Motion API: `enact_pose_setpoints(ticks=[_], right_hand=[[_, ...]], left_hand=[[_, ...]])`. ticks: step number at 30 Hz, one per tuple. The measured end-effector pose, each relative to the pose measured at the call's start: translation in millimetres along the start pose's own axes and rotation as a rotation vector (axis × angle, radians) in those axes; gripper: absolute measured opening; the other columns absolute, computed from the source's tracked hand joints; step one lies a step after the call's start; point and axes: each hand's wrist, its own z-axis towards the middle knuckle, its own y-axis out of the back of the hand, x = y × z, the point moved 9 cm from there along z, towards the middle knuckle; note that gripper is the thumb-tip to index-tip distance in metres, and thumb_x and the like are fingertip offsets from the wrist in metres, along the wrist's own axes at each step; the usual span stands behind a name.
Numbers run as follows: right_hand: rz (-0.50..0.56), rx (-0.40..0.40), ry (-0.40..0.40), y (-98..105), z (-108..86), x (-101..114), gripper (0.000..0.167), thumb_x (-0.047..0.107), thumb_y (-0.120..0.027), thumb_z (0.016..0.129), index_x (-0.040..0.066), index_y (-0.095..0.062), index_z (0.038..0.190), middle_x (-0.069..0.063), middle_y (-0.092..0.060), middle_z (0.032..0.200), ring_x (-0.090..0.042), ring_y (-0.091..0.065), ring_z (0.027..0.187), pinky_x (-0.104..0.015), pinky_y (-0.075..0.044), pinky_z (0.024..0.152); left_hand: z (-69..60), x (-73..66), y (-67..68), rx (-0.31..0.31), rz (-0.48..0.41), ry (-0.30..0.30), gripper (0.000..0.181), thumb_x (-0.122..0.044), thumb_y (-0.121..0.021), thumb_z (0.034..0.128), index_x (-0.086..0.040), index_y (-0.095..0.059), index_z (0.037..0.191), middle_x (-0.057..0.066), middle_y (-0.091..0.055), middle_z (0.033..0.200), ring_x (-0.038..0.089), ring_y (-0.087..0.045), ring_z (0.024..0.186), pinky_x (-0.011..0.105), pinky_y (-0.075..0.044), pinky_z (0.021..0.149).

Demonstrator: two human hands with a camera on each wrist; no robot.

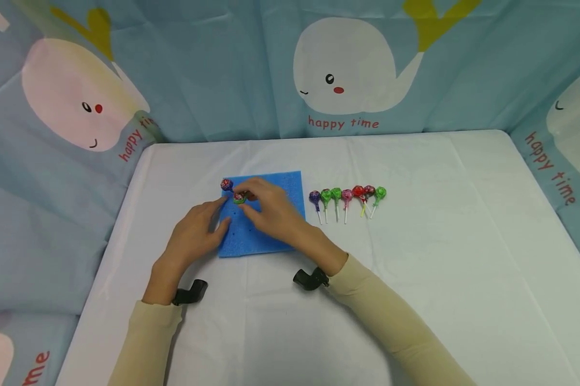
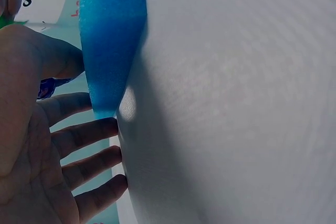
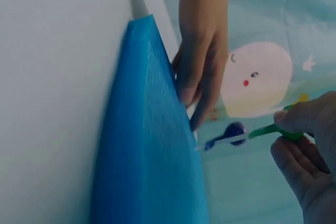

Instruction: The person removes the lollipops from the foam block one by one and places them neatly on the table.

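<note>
A blue foam board [image 1: 270,241] with small holes lies on the white table. My right hand [image 1: 275,212] pinches a green-wrapped lollipop [image 1: 239,198] by its head above the board's left part. In the right wrist view this lollipop's white stick [image 3: 223,141] points toward the foam; whether its tip touches cannot be told. A purple-blue lollipop [image 1: 227,185] stands at the board's far left corner. My left hand [image 1: 193,233] rests against the board's left edge, its fingers spread and fairly straight. In the left wrist view the thumb [image 2: 60,59] touches the foam.
Right of the board lies a row of several lollipops, including a purple one [image 1: 315,197], a pink one [image 1: 347,196], a red one [image 1: 358,192] and a green one [image 1: 380,194]. A blue whale-print cloth [image 1: 222,69] hangs behind the white table [image 1: 439,241].
</note>
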Motion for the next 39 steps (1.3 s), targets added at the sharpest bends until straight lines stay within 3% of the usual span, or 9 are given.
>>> enact_pose_setpoints(ticks=[6,23,28,39], right_hand=[[-0.034,-0.048,-0.013,22.2,-13.2,-7.0,0.028,0.007,-0.073,0.098,0.001,-0.069,0.126,-0.012,-0.069,0.122,-0.020,-0.074,0.107,-0.023,-0.062,0.095],[-0.079,-0.211,0.009,73.3,-41.8,-19.5,0.023,0.006,-0.075,0.096,0.000,-0.071,0.119,-0.013,-0.068,0.113,-0.021,-0.075,0.100,-0.030,-0.065,0.093],[-0.083,-0.229,0.013,81.4,-44.4,-21.6,0.024,0.007,-0.074,0.096,0.000,-0.070,0.119,-0.013,-0.069,0.113,-0.022,-0.076,0.102,-0.032,-0.065,0.093],[-0.124,-0.232,-0.034,101.8,-57.4,-27.5,0.025,0.007,-0.075,0.096,0.001,-0.070,0.120,-0.013,-0.068,0.115,-0.021,-0.074,0.102,-0.033,-0.065,0.091]], left_hand=[[0.0,0.4,-1.1,0.010,0.004,0.010,0.064,-0.037,-0.055,0.1067,-0.010,-0.041,0.163,0.023,-0.051,0.161,0.046,-0.045,0.150,0.069,-0.040,0.120],[-1.4,-3.1,0.5,0.029,0.001,0.014,0.063,-0.037,-0.053,0.1079,-0.011,-0.040,0.164,0.023,-0.049,0.162,0.046,-0.043,0.152,0.068,-0.038,0.122],[-3.6,-0.4,5.2,0.016,0.003,0.022,0.063,-0.037,-0.054,0.1078,-0.010,-0.041,0.163,0.023,-0.049,0.162,0.047,-0.043,0.151,0.069,-0.038,0.121],[-0.7,-3.0,0.5,0.022,-0.011,0.015,0.063,-0.036,-0.054,0.1076,-0.010,-0.041,0.163,0.024,-0.050,0.161,0.047,-0.044,0.151,0.070,-0.038,0.121]])
